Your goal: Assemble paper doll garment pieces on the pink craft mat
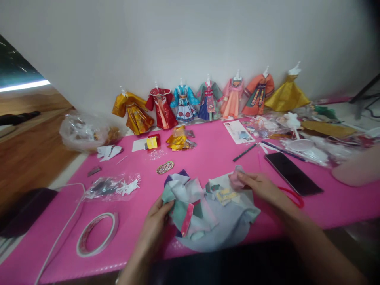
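Note:
At the front of the pink table lies a bunched pile of doll-clothes fabric, pale blue-grey with green, purple and pink parts. My left hand is closed on the green edge of the cloth, thumb on top, beside a bright pink strip. A small pink fabric piece is pinched between the thumb and fingers of my right hand, above the pile's right side. Cream-yellow scraps rest on the pale cloth between my hands. The folds hide how the pieces join.
Several dressed doll forms stand along the wall. A tape roll and a bag of white parts lie left. To the right are a phone, a red ring and plastic bags. A white cable crosses the left side.

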Motion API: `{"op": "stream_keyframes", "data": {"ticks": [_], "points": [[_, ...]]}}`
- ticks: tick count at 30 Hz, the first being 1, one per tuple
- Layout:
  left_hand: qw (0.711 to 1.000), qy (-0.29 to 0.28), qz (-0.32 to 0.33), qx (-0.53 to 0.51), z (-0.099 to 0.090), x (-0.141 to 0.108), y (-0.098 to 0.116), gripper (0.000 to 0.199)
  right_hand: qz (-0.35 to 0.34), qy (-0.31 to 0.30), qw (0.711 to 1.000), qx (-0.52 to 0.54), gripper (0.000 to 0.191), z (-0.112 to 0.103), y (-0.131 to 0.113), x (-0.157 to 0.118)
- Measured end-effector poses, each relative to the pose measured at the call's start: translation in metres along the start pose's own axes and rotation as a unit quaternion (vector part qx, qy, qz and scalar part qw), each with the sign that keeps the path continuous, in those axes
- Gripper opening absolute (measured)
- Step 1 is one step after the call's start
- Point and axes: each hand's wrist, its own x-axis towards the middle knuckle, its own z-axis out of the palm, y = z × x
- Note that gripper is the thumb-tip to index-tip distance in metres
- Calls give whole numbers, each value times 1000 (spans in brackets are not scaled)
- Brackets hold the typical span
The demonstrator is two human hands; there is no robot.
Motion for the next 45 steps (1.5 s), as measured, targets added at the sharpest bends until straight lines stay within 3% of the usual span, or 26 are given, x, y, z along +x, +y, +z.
{"op": "stream_keyframes", "data": {"ticks": [5, 10, 12, 14, 15, 19, 22, 25, 27, 30, 32, 36, 40, 43, 45], "points": [[994, 70, -59, -57, -2, -6, 12, 14, -13, 15, 1000, 25, 47, -10, -5, -3], [985, 61, -117, -109, 4, -11, 18, 14, 10, -43, 998, 50, 37, -2, -8, -7], [981, 48, -134, -134, 9, -12, 19, 16, -40, 1, 999, -26, 33, 5, -4, -8], [978, 30, -144, -149, 12, -14, 18, 17, -119, 73, 983, -121, 31, 16, -2, -11], [977, 21, -144, -153, 14, -14, 16, 17, -152, 80, 973, -151, 29, 23, -1, -14], [978, -18, -138, -157, 21, -16, 7, 15, -197, -46, 968, -151, 15, 60, -10, -33], [981, -51, -127, -138, 30, -19, 3, 19, -189, -82, 971, -125, 10, 85, -17, -41], [987, -61, -99, -107, 37, -21, 2, 31, -159, -93, 983, -23, 11, 96, -20, -40], [991, -70, -75, -90, 39, -20, 1, 37, -83, -101, 981, 139, 20, 93, -21, -35], [992, -89, -36, -78, 36, -14, -3, 39, 48, -110, 915, 385, 22, 79, -26, -27], [994, -97, -3, -51, 32, -6, -9, 37, 101, -131, 873, 459, 16, 67, -32, -22], [980, -124, 89, 128, 28, 10, -15, 37, 118, -183, 845, 489, 16, 43, -47, -15], [922, -89, 214, 309, 34, 15, -4, 39, 96, -194, 847, 486, 15, 31, -60, -9], [908, -59, 275, 312, 47, 10, 12, 48, 79, -180, 863, 466, 13, 34, -65, -4], [915, -99, 273, 281, 58, 7, 22, 55, 65, -172, 875, 448, 14, 40, -68, -1]]}}
